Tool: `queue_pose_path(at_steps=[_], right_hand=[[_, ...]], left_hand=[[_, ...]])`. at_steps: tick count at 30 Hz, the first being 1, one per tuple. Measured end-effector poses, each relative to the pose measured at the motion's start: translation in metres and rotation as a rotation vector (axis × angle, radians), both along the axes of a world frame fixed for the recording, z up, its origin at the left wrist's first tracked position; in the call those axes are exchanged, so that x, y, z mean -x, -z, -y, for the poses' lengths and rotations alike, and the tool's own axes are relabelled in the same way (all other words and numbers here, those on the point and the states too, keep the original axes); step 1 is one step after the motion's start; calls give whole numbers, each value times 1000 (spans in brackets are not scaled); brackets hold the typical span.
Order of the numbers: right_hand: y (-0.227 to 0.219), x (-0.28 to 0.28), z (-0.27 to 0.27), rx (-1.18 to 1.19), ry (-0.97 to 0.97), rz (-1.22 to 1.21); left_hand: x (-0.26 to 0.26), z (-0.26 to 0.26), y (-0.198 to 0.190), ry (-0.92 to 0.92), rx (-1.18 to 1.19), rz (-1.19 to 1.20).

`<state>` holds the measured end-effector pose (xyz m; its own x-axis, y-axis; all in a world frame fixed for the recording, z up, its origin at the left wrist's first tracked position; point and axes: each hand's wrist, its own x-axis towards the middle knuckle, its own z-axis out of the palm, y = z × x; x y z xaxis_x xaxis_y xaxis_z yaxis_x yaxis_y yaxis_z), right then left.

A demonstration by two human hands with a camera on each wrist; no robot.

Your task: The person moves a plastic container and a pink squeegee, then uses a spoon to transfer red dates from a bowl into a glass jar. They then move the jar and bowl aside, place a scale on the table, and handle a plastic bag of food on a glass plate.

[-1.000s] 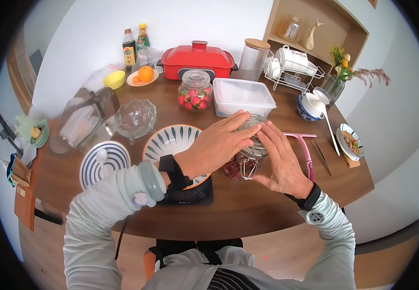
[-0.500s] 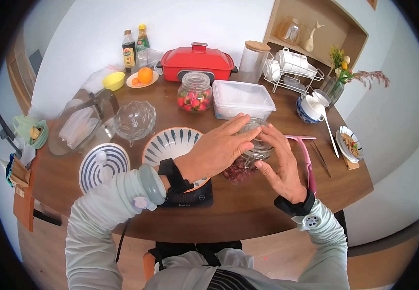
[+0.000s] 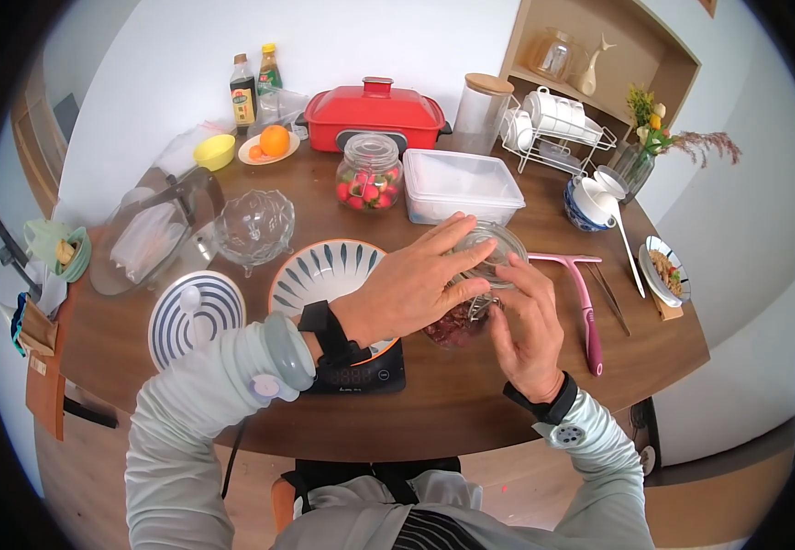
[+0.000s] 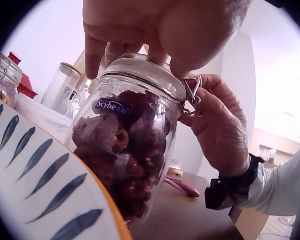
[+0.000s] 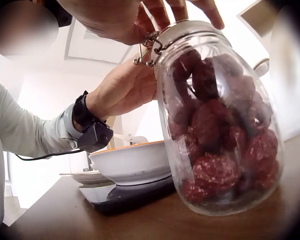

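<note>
A glass clip-top jar (image 3: 452,330) of dark red pieces stands at the table's front, right of a leaf-patterned bowl (image 3: 320,275). My left hand (image 3: 407,284) rests on its glass lid (image 3: 498,240), fingers extended. At the jar's side my right hand (image 3: 532,344) pinches the wire clasp (image 3: 480,305) with thumb and fingers. The left wrist view has the jar (image 4: 120,165) with a "Scybe" label and the clasp (image 4: 191,100) beside the right fingertips. In the right wrist view the jar (image 5: 215,130) is close up, its base on the table.
The bowl sits on a black scale (image 3: 361,376). A pink peeler (image 3: 588,316) and tweezers (image 3: 613,302) lie to the right. Behind are a strawberry jar (image 3: 370,179), a lidded plastic box (image 3: 462,183) and a red cooker (image 3: 375,119). A striped plate (image 3: 198,316) lies left.
My right hand has moved left and slightly down, its fingers closing in on the clasp, and more of the peeler shows. The wire clasp has swung up from hanging down. My left hand stays over the lid.
</note>
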<state>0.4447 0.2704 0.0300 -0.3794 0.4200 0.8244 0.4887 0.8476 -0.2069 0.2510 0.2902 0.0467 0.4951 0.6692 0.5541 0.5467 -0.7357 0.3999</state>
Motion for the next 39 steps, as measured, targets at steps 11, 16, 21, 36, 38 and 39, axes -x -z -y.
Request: queue_pose_path(at_steps=[11,16,21,36,38,39], right_hand=[[8,-10,15,-89,-92,62],[8,-10,12,-13,-182,86],[10,-11,11,-33,-212,110],[21,-9,14,-109,-189,162],[22,-8,13,-131,-187,158],[22,-8,13,-142,-185,157]], left_hand=[[-2,2,-1,-25,-3,-17],[-3,4,-2,-29,19,-20],[-2,2,2,-31,-43,-26],[-3,4,2,-31,-65,-40],[-3,5,0,-29,-56,-41],[-3,4,1,-24,-72,-39]])
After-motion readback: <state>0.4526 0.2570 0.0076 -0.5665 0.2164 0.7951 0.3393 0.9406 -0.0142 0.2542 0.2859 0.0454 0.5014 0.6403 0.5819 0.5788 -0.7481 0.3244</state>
